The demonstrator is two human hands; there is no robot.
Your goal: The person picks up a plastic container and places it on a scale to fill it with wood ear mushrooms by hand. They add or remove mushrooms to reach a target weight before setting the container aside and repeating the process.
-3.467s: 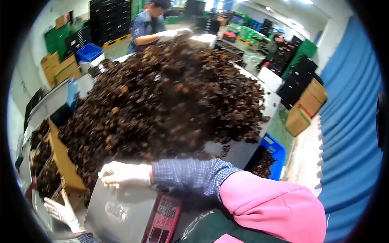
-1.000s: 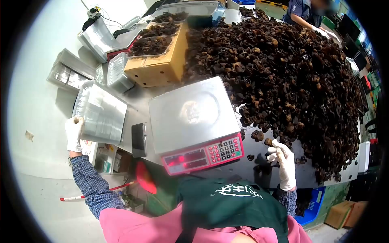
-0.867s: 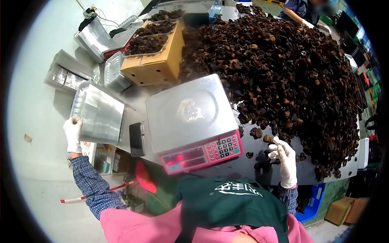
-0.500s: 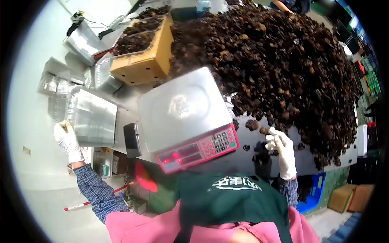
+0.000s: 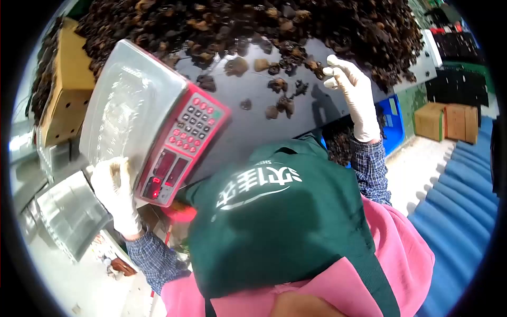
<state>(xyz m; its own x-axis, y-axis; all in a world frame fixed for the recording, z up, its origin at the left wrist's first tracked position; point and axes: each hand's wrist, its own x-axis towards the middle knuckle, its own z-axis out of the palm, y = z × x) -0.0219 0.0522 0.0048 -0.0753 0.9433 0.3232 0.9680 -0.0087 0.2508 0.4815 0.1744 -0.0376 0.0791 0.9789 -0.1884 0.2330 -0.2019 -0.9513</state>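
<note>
My left hand (image 5: 116, 195), in a white glove, has its fingers pinched at the near edge of a clear plastic tray (image 5: 124, 113) lying over the metal plate of a red-framed scale (image 5: 193, 124). The scale's display glows red. My right hand (image 5: 355, 95), also gloved, is raised over the dark table (image 5: 232, 142) with fingers bent and apart, nothing visible in them. Loose dark brown, fungus-like pieces (image 5: 285, 105) lie left of it, some close to its fingertips.
A large heap of dark pieces (image 5: 264, 21) covers the back of the table. On the left are a yellow box (image 5: 71, 79) and stacked clear trays (image 5: 71, 208). A blue crate (image 5: 392, 124) and cardboard boxes (image 5: 446, 120) are at the right.
My left hand has moved from the tray stack to the scale, and a clear tray now lies on it. The view has swung right and down. My right hand stays raised near the loose pieces.
</note>
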